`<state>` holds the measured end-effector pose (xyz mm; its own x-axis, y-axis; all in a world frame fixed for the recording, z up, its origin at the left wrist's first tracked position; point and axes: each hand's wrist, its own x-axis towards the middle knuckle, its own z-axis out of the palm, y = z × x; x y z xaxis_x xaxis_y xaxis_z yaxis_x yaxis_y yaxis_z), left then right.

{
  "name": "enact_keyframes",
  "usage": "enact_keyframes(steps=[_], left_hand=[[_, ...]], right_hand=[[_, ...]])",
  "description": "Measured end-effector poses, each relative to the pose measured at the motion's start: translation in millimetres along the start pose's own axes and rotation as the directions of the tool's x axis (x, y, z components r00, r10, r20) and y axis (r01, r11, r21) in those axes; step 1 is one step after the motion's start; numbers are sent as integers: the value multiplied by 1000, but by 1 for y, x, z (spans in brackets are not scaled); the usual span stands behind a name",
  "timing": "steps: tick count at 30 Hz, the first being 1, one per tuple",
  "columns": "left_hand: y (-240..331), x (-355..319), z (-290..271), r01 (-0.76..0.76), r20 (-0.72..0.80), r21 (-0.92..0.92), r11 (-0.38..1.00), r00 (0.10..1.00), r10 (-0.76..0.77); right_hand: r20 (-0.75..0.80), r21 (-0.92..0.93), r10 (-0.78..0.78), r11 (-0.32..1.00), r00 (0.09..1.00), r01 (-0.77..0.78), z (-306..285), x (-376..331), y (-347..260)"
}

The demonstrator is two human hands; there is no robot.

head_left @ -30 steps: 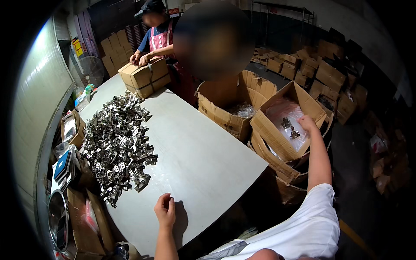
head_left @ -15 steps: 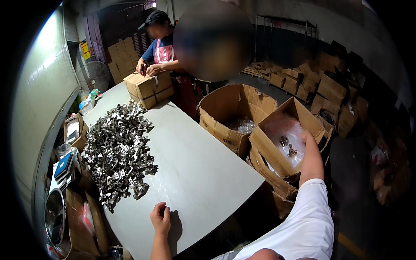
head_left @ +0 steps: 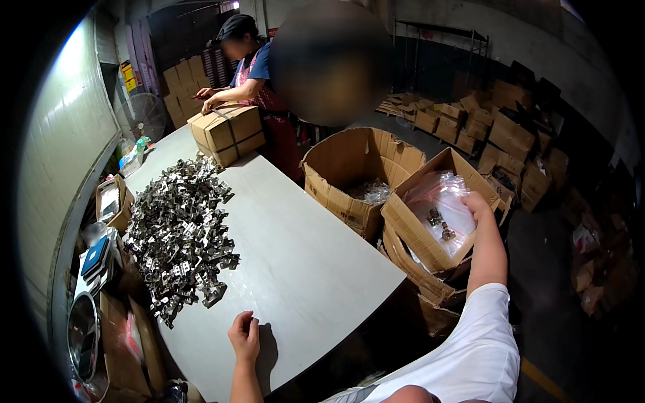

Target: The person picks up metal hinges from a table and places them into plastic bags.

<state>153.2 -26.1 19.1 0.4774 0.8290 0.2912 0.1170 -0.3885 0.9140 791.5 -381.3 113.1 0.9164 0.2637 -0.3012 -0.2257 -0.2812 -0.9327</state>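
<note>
Over the near part of the table (head_left: 322,269), my left hand (head_left: 243,337) is held with loosely bent fingers, the thumb a little apart, and nothing visible in it. Ahead of it, on the table's left side, lies a large heap of small silvery metal clips or brackets (head_left: 178,235). At the right, my right hand (head_left: 478,203) reaches into an open cardboard box (head_left: 420,225) and grips the edge of a clear plastic bag (head_left: 443,191) with red stripes. A few metal pieces (head_left: 440,224) lie on the plastic bags in that box. My right fingertips are partly hidden.
Across the table, a person (head_left: 252,74) in a red checked apron works at a strapped carton (head_left: 228,131). A tall round cardboard bin (head_left: 336,195) stands beside the table. Boxes and a metal bowl (head_left: 84,336) line the left edge. Flattened and stacked cartons (head_left: 514,138) fill the back right.
My right hand has pulled the plastic bag up, and the bag's red-striped edge now shows bunched beside it. The other person's hands have shifted left over the carton. My left hand barely moved.
</note>
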Motion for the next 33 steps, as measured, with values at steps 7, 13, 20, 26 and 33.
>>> enact_keyframes(steps=[7, 13, 20, 26, 33], left_hand=[[-5, -1, 4, -26, -74, -40, 999, 997, 23], [13, 1, 6, -45, 2, -1, 999, 999, 45], [52, -14, 24, -112, 129, -92, 989, 984, 123], [84, -52, 7, -235, -44, 9, 972, 971, 235], [105, -99, -72, 30, -343, 382, 924, 933, 111]], right_hand=[[-478, -761, -831, 553, 284, 339, 9, 2, -25], [-534, -580, -810, 559, 242, 593, 5, -68, -61], [-25, 78, -850, 524, 527, 848, 157, -210, -43], [652, 276, -628, 719, 425, 638, 328, -339, 24], [815, 201, -243, 970, 526, 137, 451, -366, 91]])
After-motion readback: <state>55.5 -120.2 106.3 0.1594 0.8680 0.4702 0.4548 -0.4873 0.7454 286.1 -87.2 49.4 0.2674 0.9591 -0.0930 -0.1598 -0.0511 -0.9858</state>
